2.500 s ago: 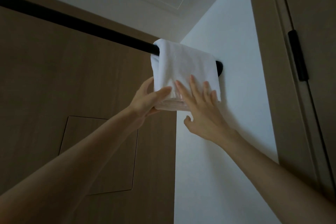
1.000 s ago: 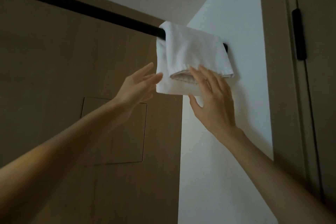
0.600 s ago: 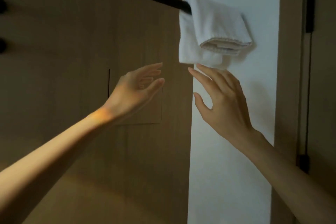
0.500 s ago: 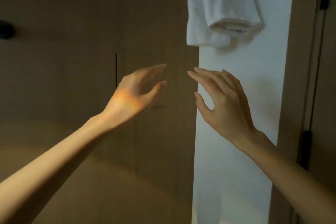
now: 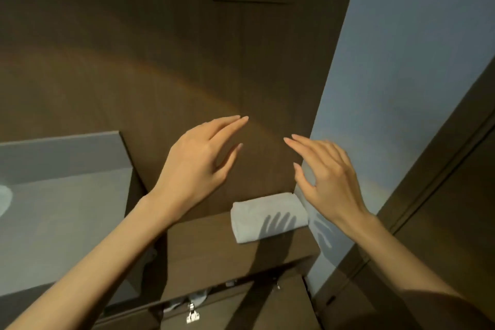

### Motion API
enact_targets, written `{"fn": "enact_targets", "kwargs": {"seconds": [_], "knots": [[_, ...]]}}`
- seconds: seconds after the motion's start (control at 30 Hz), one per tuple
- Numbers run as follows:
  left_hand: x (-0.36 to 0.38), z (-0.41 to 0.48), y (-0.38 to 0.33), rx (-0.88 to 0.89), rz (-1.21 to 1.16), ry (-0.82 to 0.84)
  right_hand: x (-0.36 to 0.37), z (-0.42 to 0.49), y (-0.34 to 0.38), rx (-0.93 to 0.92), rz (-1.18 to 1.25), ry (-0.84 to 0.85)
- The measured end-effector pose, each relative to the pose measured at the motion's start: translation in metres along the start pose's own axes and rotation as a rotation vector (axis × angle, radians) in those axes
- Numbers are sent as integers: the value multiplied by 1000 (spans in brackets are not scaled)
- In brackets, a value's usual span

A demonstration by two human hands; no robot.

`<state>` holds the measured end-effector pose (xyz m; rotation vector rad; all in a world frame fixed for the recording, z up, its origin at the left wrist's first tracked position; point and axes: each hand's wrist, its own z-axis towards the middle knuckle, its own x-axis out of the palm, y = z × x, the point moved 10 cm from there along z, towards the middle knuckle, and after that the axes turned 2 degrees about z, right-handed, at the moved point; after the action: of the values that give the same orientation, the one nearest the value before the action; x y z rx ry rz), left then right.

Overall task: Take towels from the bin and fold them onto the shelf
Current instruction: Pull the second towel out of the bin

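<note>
Both hands had dropped away from the hung towel on the overhead rail, both now out of view, which suggested that towel was finished and another was due. The left hand [image 5: 195,166] and right hand [image 5: 329,182] hovered in mid-air, each grip wide with fingers straight, holding and touching nothing. A folded white towel [image 5: 269,218] lay on the wooden shelf [image 5: 209,244] below, tucked against the white wall [image 5: 401,88].

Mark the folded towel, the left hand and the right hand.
folded towel [image 5: 263,215]: head view, middle of its top face.
left hand [image 5: 199,158]: head view, back of the hand.
right hand [image 5: 328,179]: head view, back of the hand.
</note>
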<state>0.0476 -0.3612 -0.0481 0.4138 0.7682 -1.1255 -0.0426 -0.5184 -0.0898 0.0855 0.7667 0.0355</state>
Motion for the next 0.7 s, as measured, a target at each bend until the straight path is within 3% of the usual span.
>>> {"fn": "enact_targets", "kwargs": {"seconds": [0.27,0.53,0.7], "knots": [[115,-134,28,-276,-33,203,135,-125,-5,88,137,366],[276,-346,79,-564,-10,404,289,-276,24,21,282,505],[382,-460,130,-633,41,473,410,-374,37,21,336,586]]}}
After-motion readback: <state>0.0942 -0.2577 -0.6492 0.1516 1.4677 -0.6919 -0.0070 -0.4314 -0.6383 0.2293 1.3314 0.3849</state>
